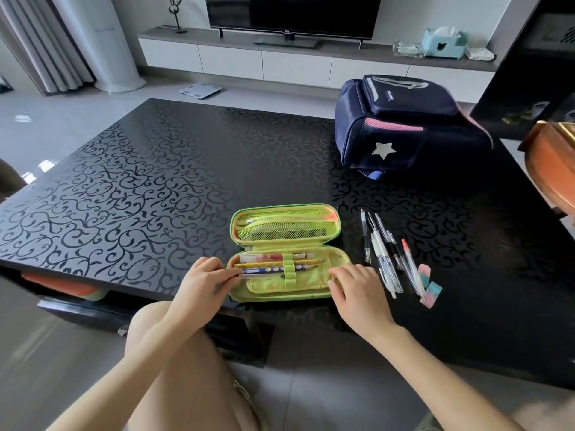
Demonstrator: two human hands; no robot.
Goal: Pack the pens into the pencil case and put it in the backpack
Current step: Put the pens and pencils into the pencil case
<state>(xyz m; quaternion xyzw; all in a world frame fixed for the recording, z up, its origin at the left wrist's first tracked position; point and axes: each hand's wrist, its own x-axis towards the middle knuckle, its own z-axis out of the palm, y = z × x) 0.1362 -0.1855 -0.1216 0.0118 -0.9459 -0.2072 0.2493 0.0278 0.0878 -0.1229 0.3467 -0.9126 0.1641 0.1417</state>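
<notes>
A green pencil case (286,253) lies opened flat near the front edge of the black patterned tabletop (140,188), its mesh-pocketed lid folded away from the person and its lower half facing up. Inside that lower half, several pencils and pens (277,262) lie side by side under a green elastic loop.

The left hand (202,283) rests at the case's left end, its fingers curled and pinching the end of a pale pen or ruler-like stick (245,274) that lies across the case's lower tray; how firmly it grips cannot be told. The right hand (354,290) sits at the case's right end with fingers loosely spread and bent, the fingertips touching the case's rim, holding nothing.

Just to the right of the case, a loose group of pens (385,250) lies on the tabletop, mostly clear-barrelled, one with an orange tip, fanned out and partly overlapping. At the near end of that group, beside the orange-tipped pen, lie small pink and teal eraser-like pieces (431,289).

Further from the case, towards the far right corner of the tabletop, a navy backpack (404,122) with a silver star and pink mesh trim lies well apart from the pens; whether its zip is undone cannot be told.
</notes>
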